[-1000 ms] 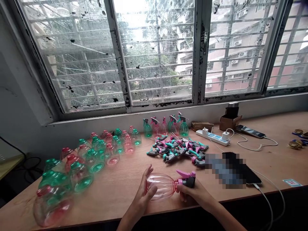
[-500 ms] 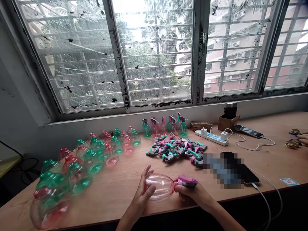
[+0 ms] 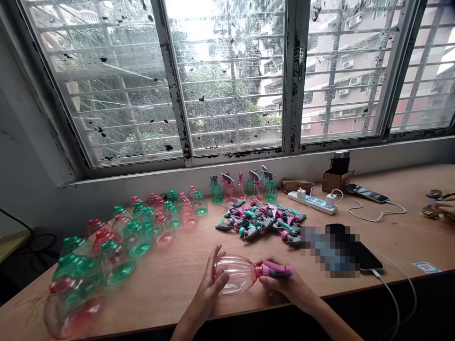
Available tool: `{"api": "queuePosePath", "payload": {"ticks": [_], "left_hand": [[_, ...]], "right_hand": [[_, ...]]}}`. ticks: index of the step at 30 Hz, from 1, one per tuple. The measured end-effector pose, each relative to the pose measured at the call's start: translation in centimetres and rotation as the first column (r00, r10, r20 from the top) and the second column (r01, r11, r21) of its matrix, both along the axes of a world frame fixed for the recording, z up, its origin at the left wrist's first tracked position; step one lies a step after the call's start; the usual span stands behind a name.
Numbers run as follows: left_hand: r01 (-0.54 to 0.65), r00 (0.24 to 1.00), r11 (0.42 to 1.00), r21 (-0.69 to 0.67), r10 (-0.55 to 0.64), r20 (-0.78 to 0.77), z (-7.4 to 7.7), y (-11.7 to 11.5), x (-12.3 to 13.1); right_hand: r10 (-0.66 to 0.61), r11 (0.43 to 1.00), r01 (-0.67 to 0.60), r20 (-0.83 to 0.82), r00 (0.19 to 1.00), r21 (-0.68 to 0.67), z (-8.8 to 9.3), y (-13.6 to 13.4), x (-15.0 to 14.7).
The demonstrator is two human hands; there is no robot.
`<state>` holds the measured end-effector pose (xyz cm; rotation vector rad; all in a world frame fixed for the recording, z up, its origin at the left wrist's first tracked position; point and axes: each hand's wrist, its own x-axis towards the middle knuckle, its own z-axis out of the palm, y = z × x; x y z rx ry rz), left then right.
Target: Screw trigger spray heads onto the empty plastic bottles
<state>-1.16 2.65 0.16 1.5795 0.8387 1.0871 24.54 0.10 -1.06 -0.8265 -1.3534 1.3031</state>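
A clear pink spray bottle [image 3: 236,273] lies on its side just above the wooden table [image 3: 177,279], near the front edge. My left hand [image 3: 210,290] wraps round the bottle's round body. My right hand [image 3: 280,286] grips the neck and the pink and grey trigger head [image 3: 277,270] fitted on it. A heap of loose pink and teal trigger heads [image 3: 261,220] lies behind the bottle. Capless pink and green bottles [image 3: 138,232] cover the left of the table. Several finished spray bottles [image 3: 245,185] stand by the wall.
A white power strip [image 3: 313,201] with chargers, a small cardboard box [image 3: 337,177] and a phone [image 3: 366,193] sit at the back right. Another phone [image 3: 355,251] on a cable lies to the right. Another person's hand [image 3: 446,207] shows at the right edge.
The trigger head has turned on the bottle's neck: its nozzle stood up a second ago and now lies flat. Both hands stay where they were on the bottle.
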Motion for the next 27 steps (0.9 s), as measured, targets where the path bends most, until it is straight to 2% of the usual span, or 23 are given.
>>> {"api": "queuePosePath", "payload": {"ticks": [5, 8, 13, 18, 27], "left_hand": [[0.051, 0.999, 0.999, 0.017, -0.051, 0.006, -0.6, 0.2, -0.1], [0.061, 0.998, 0.998, 0.034, -0.062, 0.013, -0.7, 0.1, 0.0], [-0.013, 0.999, 0.997, 0.071, 0.009, 0.052, -0.5, 0.1, 0.4], [-0.055, 0.998, 0.998, 0.021, 0.054, 0.014, -0.6, 0.2, 0.3], [0.08, 0.997, 0.996, 0.036, -0.081, 0.021, 0.5, -0.5, 0.3]], "right_hand": [[-0.028, 0.995, 0.023, -0.045, 0.999, -0.095, -0.6, 0.0, 0.1], [-0.023, 0.995, 0.019, -0.047, 0.999, -0.101, -0.7, 0.0, 0.1], [-0.006, 1.0, 0.006, 0.013, 1.0, -0.031, -0.2, 0.0, 0.0], [-0.023, 0.999, 0.023, 0.032, 0.999, -0.025, 0.1, -0.1, -0.1], [-0.066, 0.995, 0.064, -0.029, 0.997, -0.074, -0.1, -0.1, -0.2]]}}
